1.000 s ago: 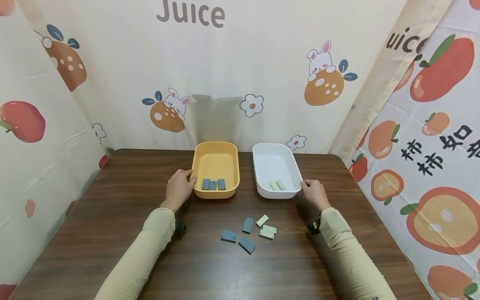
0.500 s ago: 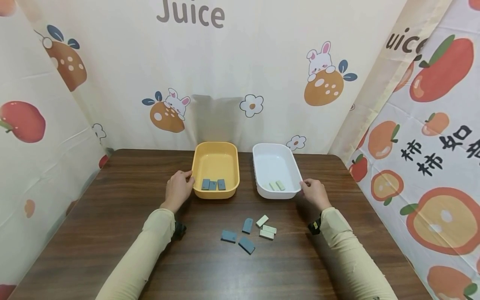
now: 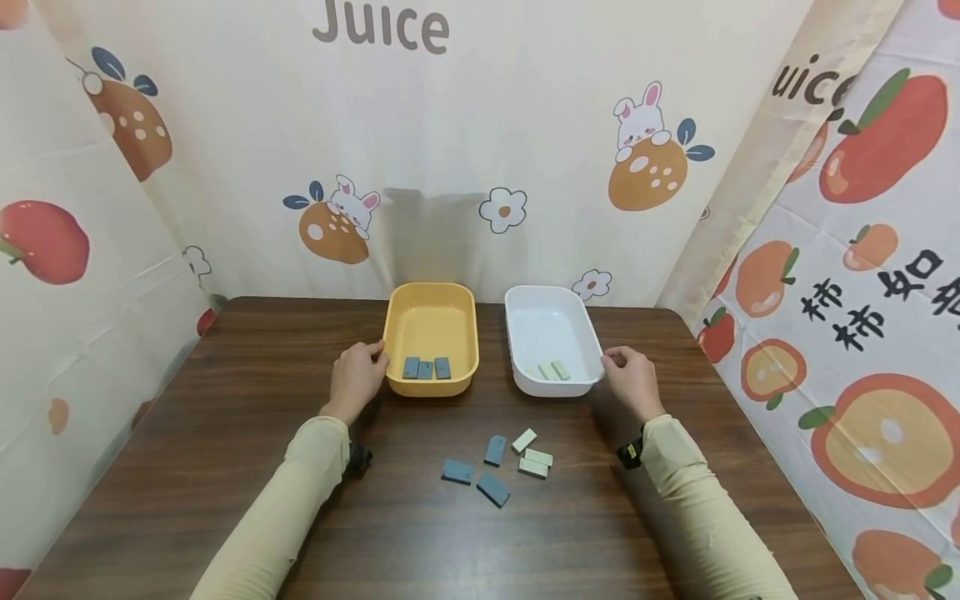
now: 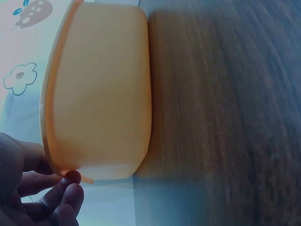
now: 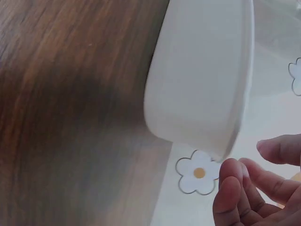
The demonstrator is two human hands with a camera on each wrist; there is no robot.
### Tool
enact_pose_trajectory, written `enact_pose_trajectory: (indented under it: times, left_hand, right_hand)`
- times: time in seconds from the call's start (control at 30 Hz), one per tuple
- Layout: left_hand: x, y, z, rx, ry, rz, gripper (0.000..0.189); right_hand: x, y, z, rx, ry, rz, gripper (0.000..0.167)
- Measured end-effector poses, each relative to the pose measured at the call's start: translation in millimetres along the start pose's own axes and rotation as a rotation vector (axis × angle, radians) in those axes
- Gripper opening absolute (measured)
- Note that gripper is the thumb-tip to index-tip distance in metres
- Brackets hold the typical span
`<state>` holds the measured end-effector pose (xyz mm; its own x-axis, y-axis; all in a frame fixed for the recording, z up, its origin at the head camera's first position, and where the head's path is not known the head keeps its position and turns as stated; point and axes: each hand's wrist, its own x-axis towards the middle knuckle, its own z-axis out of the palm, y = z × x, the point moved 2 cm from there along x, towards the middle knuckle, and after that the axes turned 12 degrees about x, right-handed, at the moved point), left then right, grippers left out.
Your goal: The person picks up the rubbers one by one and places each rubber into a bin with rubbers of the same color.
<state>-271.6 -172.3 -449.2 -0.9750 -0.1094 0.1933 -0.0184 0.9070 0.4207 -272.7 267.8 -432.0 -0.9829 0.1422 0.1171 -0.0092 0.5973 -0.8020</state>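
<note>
My left hand (image 3: 356, 382) is at the near left side of a yellow plastic bin (image 3: 432, 388), its thumb and fingers pinching the rim, as the left wrist view shows. Three flat blue-grey blocks (image 3: 442, 368) lie in that bin at the near end. At the near right corner of a white bin (image 3: 555, 388) is my right hand (image 3: 632, 383). In the right wrist view its fingers (image 5: 230, 188) are bent beside the rim, while the thumb stands away from it. Pale green blocks (image 3: 560, 370) lie inside the white bin.
Between the forearms on the dark wooden table (image 3: 390, 533), three loose blue-grey blocks (image 3: 493, 490) and three pale green blocks (image 3: 533, 468) lie close together. A printed curtain (image 3: 480, 125) hangs behind the bins. A gap of tabletop separates the two bins.
My right hand's grip on the white bin's rim has loosened, with its fingers lifting slightly. The left hand, the bins and the blocks look unchanged.
</note>
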Motion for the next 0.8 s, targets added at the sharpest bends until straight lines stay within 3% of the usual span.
enact_pose_trajectory:
  times: [0.17,0.8]
  left_hand:
    - [0.7,-0.1,-0.2,0.0,0.0,-0.001,0.036]
    - [1.7,-0.7,0.7,-0.02,-0.013,-0.014,0.036]
  right_hand:
    - [-2.2,-10,1,0.002,0.015,-0.038,0.028]
    - [-20.0,-41,19,-0.004,-0.139,-0.211,0.018]
